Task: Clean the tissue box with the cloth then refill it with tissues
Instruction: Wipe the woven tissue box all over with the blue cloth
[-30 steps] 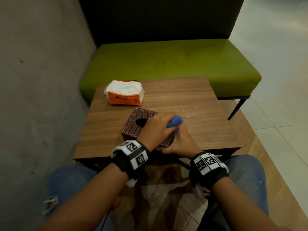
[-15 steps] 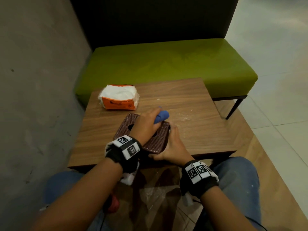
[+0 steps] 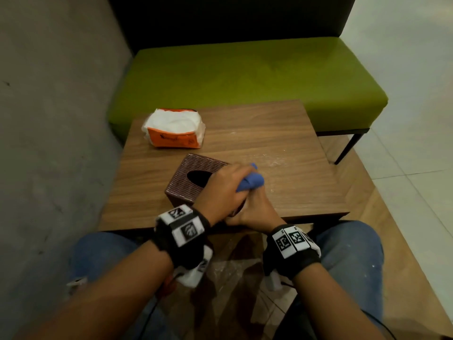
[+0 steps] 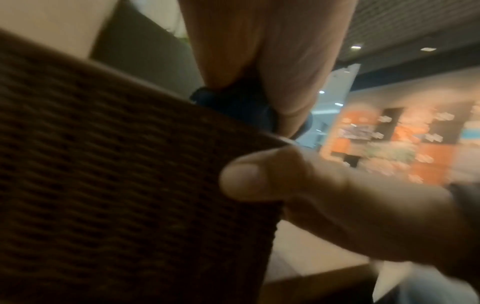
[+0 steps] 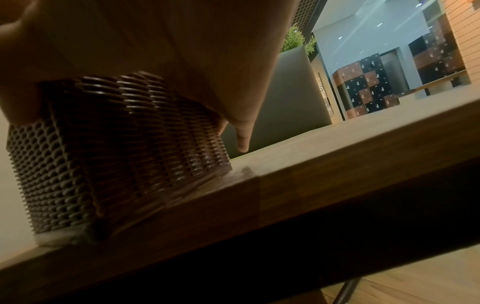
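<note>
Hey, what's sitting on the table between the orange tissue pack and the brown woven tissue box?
Nothing: in the head view only bare wood of the table separates the tissue pack from the tissue box.

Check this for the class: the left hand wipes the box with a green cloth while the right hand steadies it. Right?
Not quite. The cloth is blue, not green, as the head view shows. The left hand does wipe the box while the right hand steadies it.
</note>
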Demonstrator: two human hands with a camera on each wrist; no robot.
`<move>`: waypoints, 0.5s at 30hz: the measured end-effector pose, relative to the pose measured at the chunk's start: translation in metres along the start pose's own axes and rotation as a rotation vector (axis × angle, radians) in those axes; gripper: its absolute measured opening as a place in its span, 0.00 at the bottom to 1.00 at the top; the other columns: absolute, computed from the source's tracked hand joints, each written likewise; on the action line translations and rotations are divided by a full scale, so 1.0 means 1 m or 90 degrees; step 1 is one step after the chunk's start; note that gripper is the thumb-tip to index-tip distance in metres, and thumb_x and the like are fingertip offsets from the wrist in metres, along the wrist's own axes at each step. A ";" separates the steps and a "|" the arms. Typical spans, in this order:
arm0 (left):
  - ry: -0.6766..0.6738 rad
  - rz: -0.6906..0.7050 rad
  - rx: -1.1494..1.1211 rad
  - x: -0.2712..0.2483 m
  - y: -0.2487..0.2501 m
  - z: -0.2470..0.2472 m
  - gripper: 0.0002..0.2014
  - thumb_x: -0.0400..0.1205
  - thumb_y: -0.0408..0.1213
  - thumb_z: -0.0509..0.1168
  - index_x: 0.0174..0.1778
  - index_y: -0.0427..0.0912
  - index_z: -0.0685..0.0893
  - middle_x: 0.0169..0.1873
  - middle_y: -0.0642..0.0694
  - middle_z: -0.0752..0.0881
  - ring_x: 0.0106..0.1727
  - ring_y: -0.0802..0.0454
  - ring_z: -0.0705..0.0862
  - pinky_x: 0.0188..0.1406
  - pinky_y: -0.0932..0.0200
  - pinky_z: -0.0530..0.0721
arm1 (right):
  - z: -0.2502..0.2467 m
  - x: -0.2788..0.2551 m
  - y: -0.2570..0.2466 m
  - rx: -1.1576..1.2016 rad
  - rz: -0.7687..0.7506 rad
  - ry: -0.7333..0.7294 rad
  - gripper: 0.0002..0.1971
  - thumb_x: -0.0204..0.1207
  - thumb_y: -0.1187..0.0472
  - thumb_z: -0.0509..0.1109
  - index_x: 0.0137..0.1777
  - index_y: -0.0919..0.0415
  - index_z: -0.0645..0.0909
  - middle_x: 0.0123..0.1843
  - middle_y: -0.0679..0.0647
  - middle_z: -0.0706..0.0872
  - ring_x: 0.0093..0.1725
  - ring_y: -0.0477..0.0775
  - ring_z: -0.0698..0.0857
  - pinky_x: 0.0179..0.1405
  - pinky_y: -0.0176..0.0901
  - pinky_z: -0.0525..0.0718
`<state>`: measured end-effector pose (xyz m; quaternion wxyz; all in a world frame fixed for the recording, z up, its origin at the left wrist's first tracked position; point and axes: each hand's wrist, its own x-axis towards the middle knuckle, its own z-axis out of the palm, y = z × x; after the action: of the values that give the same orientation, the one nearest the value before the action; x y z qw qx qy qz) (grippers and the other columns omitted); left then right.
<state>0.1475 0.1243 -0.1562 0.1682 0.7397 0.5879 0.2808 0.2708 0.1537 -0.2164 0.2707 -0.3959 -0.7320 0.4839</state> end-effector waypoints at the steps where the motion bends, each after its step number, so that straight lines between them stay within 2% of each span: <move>1: -0.031 0.029 -0.008 -0.011 0.001 -0.003 0.17 0.73 0.30 0.68 0.59 0.42 0.83 0.58 0.46 0.86 0.60 0.51 0.82 0.61 0.58 0.77 | 0.000 0.000 0.000 -0.009 -0.003 -0.005 0.57 0.44 0.48 0.84 0.75 0.58 0.61 0.69 0.51 0.67 0.71 0.46 0.69 0.76 0.39 0.71; 2: -0.052 0.040 -0.006 -0.015 -0.001 -0.010 0.18 0.73 0.30 0.68 0.60 0.42 0.83 0.59 0.47 0.85 0.61 0.53 0.81 0.62 0.61 0.76 | 0.000 -0.001 -0.001 -0.022 -0.005 0.002 0.54 0.42 0.46 0.82 0.71 0.56 0.63 0.67 0.51 0.68 0.69 0.49 0.72 0.74 0.44 0.73; 3: -0.051 0.030 0.005 -0.013 -0.007 -0.017 0.18 0.74 0.30 0.67 0.61 0.43 0.83 0.59 0.47 0.85 0.60 0.53 0.81 0.62 0.62 0.75 | 0.000 -0.001 -0.002 -0.031 -0.006 0.018 0.56 0.42 0.45 0.83 0.72 0.58 0.62 0.66 0.51 0.68 0.69 0.50 0.72 0.73 0.46 0.74; 5: 0.007 -0.047 0.038 0.004 -0.026 -0.027 0.17 0.76 0.29 0.67 0.61 0.42 0.83 0.57 0.44 0.87 0.59 0.47 0.83 0.59 0.58 0.77 | -0.001 0.000 -0.004 -0.045 -0.006 0.037 0.60 0.42 0.47 0.87 0.74 0.60 0.59 0.66 0.50 0.65 0.69 0.50 0.70 0.72 0.48 0.75; 7: 0.094 -0.157 0.070 0.024 -0.045 -0.033 0.14 0.75 0.28 0.66 0.56 0.40 0.83 0.50 0.39 0.87 0.53 0.40 0.84 0.47 0.55 0.77 | -0.001 -0.001 -0.006 -0.043 -0.002 0.041 0.60 0.43 0.47 0.88 0.74 0.58 0.58 0.66 0.49 0.65 0.69 0.50 0.70 0.72 0.51 0.75; 8: 0.125 -0.192 0.077 0.028 -0.048 -0.031 0.13 0.74 0.28 0.66 0.54 0.39 0.83 0.48 0.38 0.86 0.51 0.38 0.84 0.44 0.55 0.76 | -0.001 -0.002 -0.007 -0.043 -0.001 0.038 0.60 0.42 0.45 0.87 0.74 0.57 0.57 0.66 0.49 0.65 0.70 0.50 0.70 0.72 0.52 0.75; 9: 0.136 -0.198 0.077 0.027 -0.042 -0.027 0.14 0.74 0.28 0.66 0.55 0.39 0.83 0.48 0.38 0.86 0.52 0.38 0.84 0.47 0.53 0.78 | -0.001 -0.003 -0.008 -0.045 0.003 0.038 0.61 0.41 0.43 0.85 0.74 0.57 0.57 0.66 0.49 0.65 0.70 0.50 0.70 0.72 0.52 0.76; 11: 0.080 -0.105 0.058 0.010 -0.020 -0.014 0.17 0.75 0.28 0.67 0.60 0.40 0.83 0.54 0.41 0.87 0.57 0.43 0.83 0.58 0.54 0.78 | -0.001 -0.003 -0.008 -0.042 0.002 0.037 0.61 0.41 0.41 0.83 0.75 0.58 0.58 0.67 0.50 0.66 0.70 0.50 0.71 0.73 0.51 0.75; 13: -0.004 0.013 0.041 -0.010 -0.008 -0.011 0.19 0.74 0.29 0.67 0.63 0.41 0.82 0.59 0.43 0.85 0.61 0.48 0.81 0.64 0.60 0.71 | -0.002 -0.002 -0.006 -0.037 -0.006 0.034 0.60 0.42 0.42 0.84 0.75 0.57 0.59 0.67 0.49 0.67 0.70 0.50 0.72 0.73 0.52 0.75; 15: -0.047 0.033 0.078 -0.010 -0.026 -0.029 0.22 0.73 0.27 0.68 0.64 0.41 0.81 0.62 0.43 0.84 0.63 0.46 0.80 0.65 0.59 0.71 | -0.002 -0.003 -0.006 -0.051 -0.007 0.035 0.59 0.43 0.45 0.86 0.74 0.55 0.58 0.66 0.48 0.66 0.69 0.49 0.72 0.71 0.53 0.76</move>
<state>0.1082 0.1193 -0.1504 0.1370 0.7734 0.5779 0.2214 0.2720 0.1511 -0.2103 0.2772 -0.4156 -0.7453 0.4415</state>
